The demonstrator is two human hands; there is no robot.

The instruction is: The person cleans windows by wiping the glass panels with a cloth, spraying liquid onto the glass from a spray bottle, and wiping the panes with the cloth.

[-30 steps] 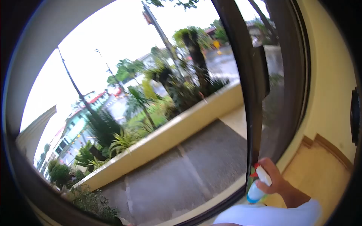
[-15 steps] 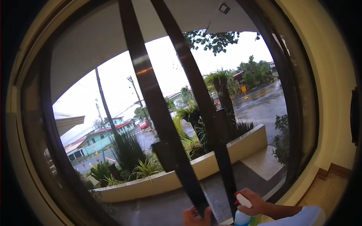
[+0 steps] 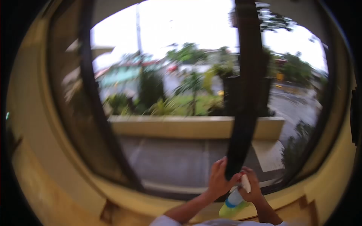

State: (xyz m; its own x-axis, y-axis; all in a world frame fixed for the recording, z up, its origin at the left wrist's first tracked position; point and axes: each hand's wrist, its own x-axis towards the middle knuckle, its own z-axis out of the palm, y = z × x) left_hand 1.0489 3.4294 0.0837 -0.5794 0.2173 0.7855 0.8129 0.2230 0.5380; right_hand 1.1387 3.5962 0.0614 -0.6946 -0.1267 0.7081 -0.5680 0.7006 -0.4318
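Note:
My right hand [image 3: 252, 186] is wrapped around the head of a spray bottle [image 3: 233, 201], which has a white and red trigger top, a blue band and a yellow-green lower part. The bottle hangs tilted in front of the glass door, low in the view. My left hand [image 3: 218, 179] is at the lower left edge of the dark door frame [image 3: 245, 101], its fingers stretched upward and its thumb apart, reaching toward the bottle's trigger. Whether the left palm presses on the frame is hard to tell. Motion blurs the scene.
Beyond the glass stands a low cream planter wall [image 3: 177, 127] with plants behind it. Grey paving [image 3: 169, 158] lies between wall and door. Yellowish wall surfaces [image 3: 34, 113] surround the opening, and a tan floor [image 3: 124, 216] is below.
My view has levelled and shifted, and both hands show higher. The two dark frame uprights, apart with a gap before, now appear as one wide band. My hands are nearer each other.

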